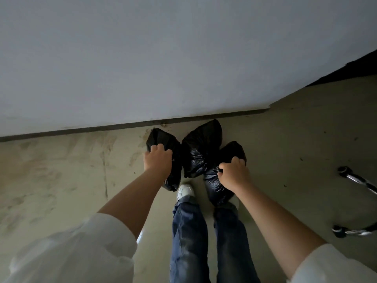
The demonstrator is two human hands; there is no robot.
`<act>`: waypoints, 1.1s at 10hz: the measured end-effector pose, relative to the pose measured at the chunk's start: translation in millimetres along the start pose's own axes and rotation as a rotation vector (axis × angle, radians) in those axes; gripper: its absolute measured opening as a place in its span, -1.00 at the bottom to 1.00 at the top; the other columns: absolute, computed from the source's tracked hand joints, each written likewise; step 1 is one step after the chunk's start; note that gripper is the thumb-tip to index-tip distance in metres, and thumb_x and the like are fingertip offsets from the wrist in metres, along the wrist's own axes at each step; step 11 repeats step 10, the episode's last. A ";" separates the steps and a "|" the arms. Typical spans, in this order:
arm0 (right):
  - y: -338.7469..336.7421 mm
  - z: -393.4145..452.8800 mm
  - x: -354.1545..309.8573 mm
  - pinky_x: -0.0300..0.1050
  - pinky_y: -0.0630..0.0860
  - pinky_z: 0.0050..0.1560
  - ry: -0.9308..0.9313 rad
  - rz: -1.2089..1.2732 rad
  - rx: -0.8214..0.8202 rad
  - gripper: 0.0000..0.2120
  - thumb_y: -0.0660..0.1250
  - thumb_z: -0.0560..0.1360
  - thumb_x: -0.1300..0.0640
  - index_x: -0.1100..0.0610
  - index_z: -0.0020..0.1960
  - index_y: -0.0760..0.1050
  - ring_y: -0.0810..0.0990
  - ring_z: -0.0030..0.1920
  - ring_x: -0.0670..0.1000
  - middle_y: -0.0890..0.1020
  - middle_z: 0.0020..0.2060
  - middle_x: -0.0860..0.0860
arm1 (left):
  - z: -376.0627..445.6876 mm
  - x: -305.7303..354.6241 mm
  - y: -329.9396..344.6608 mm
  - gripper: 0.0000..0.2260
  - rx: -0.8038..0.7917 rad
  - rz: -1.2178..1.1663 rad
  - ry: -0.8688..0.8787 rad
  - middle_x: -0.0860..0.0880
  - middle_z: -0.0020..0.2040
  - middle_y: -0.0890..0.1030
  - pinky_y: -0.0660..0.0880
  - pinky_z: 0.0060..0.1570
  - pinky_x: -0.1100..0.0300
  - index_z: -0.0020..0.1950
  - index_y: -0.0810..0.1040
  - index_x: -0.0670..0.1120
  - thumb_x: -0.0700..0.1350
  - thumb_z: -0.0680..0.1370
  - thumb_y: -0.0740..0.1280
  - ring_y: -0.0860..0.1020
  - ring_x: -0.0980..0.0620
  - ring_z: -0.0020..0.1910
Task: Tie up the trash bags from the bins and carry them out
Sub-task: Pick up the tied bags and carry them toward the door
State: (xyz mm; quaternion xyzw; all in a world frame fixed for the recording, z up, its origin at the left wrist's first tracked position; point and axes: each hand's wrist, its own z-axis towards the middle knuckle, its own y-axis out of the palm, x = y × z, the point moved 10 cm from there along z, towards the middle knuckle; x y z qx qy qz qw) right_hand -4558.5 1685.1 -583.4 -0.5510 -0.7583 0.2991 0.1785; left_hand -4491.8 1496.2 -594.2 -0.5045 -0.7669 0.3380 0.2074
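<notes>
Three small black trash bags hang close to a white wall, above a beige floor. My left hand is shut on the top of the left trash bag. My right hand grips the gathered necks of the middle trash bag and the right trash bag. The right bag hides part of my right shoe. Both forearms are bare, with white sleeves pushed up.
A white wall with a dark baseboard stands straight ahead. It ends at a corner on the right, where the floor runs on. Chrome legs with black feet stand at the right edge. My jeans and a white shoe are below.
</notes>
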 end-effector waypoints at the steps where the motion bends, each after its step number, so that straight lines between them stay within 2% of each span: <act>1: 6.5 35.9 7.7 0.00 0.35 0.19 -0.041 -0.013 0.022 -0.71 0.15 0.55 0.08 0.11 0.22 0.47 0.29 0.25 0.20 0.38 0.19 0.17 | 24.1 3.1 21.3 -0.73 -0.020 0.006 -0.054 -0.13 0.24 0.40 0.35 0.19 0.04 0.23 0.42 -0.07 -0.16 0.53 0.22 0.34 -0.12 0.28; 2: 11.7 62.4 19.0 -0.02 0.37 0.18 -0.073 -0.026 0.038 -0.70 0.15 0.56 0.08 0.11 0.25 0.44 0.30 0.24 0.20 0.39 0.18 0.18 | 39.6 7.2 42.8 -0.72 -0.033 -0.018 -0.100 -0.13 0.23 0.41 0.35 0.19 0.04 0.23 0.42 -0.06 -0.18 0.52 0.21 0.35 -0.13 0.27; 3: 14.0 75.5 29.3 0.00 0.38 0.16 -0.138 0.010 0.031 -0.63 0.14 0.55 0.05 0.08 0.35 0.33 0.35 0.21 0.21 0.42 0.18 0.19 | 45.6 15.1 55.9 -0.72 -0.031 -0.083 -0.140 -0.14 0.23 0.42 0.35 0.19 0.03 0.24 0.41 -0.08 -0.17 0.54 0.18 0.35 -0.14 0.27; 4: -4.0 81.2 55.1 0.06 0.45 0.13 -0.092 0.154 0.048 -0.55 0.17 0.54 0.05 0.12 0.39 0.22 0.46 0.16 0.24 0.48 0.17 0.21 | 41.4 24.7 56.5 -0.73 -0.011 -0.135 -0.189 -0.15 0.23 0.43 0.35 0.20 0.01 0.24 0.37 -0.11 -0.16 0.54 0.18 0.36 -0.15 0.27; 5: -43.7 87.6 94.5 0.11 0.44 0.20 -0.001 0.226 0.139 -0.60 0.20 0.51 0.14 0.22 0.33 0.32 0.48 0.18 0.27 0.54 0.17 0.25 | 34.7 36.0 43.4 -0.73 0.046 -0.188 -0.227 -0.15 0.23 0.43 0.35 0.18 0.00 0.23 0.35 -0.12 -0.15 0.53 0.19 0.36 -0.16 0.26; 6: -76.9 90.0 117.0 0.09 0.47 0.18 -0.006 0.248 0.180 -0.67 0.21 0.50 0.19 0.27 0.23 0.42 0.50 0.15 0.25 0.57 0.11 0.27 | 26.0 56.9 25.8 -0.74 0.066 -0.222 -0.214 -0.13 0.22 0.44 0.34 0.20 0.01 0.22 0.38 -0.12 -0.13 0.54 0.19 0.36 -0.15 0.26; 7: -86.4 90.6 115.2 -0.01 0.46 0.03 -0.080 0.274 0.158 -0.71 0.22 0.50 0.20 0.27 0.19 0.46 0.54 0.05 0.22 0.60 0.05 0.26 | 20.1 83.5 3.2 -0.77 0.098 -0.239 -0.166 -0.10 0.19 0.47 0.33 0.19 0.03 0.19 0.41 -0.09 -0.11 0.55 0.16 0.37 -0.13 0.24; 8: -71.8 91.0 112.0 -0.05 0.43 0.09 -0.100 0.233 0.018 -0.69 0.20 0.51 0.15 0.22 0.23 0.43 0.50 0.14 0.19 0.53 0.15 0.22 | 14.5 106.3 -19.8 -0.76 0.138 -0.308 -0.129 -0.07 0.20 0.48 0.33 0.18 0.04 0.20 0.42 -0.07 -0.07 0.58 0.10 0.38 -0.12 0.23; 9: -60.7 94.8 119.4 -0.03 0.40 0.17 -0.095 0.236 -0.043 -0.64 0.18 0.51 0.12 0.17 0.29 0.38 0.45 0.22 0.17 0.47 0.24 0.19 | 11.7 115.4 -40.7 -0.71 0.217 -0.397 -0.123 -0.06 0.26 0.47 0.31 0.23 0.02 0.27 0.40 -0.06 -0.03 0.59 0.07 0.36 -0.11 0.28; 10: -64.6 89.6 123.5 -0.06 0.37 0.20 -0.124 0.193 -0.078 -0.58 0.17 0.53 0.11 0.17 0.37 0.30 0.43 0.25 0.18 0.40 0.31 0.19 | 8.7 121.9 -68.5 -0.63 0.347 -0.383 -0.096 -0.08 0.40 0.34 0.20 0.35 0.02 0.36 0.31 -0.07 0.01 0.59 0.09 0.23 -0.09 0.41; 11: -64.6 89.6 123.5 -0.06 0.37 0.20 -0.124 0.193 -0.078 -0.58 0.17 0.53 0.11 0.17 0.37 0.30 0.43 0.25 0.18 0.40 0.31 0.19 | 8.7 121.9 -68.5 -0.63 0.347 -0.383 -0.096 -0.08 0.40 0.34 0.20 0.35 0.02 0.36 0.31 -0.07 0.01 0.59 0.09 0.23 -0.09 0.41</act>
